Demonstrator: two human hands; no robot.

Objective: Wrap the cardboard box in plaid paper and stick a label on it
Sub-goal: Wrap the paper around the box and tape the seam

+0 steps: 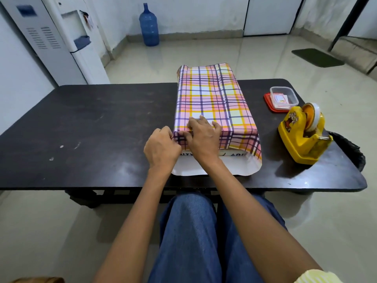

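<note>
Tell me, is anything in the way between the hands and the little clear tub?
Nothing visible is. The left hand and right hand are on the plaid paper at the box's near corner. The tub sits off to the right across bare table, and the yellow tape holder stands nearer the person, beside that path.

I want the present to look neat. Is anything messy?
Only the near end: the plaid paper hangs loose there, its right corner flaring out, its white underside lying on the table, and a strip of the printed cardboard box shows beneath. Nothing looks torn or spilled.
</note>
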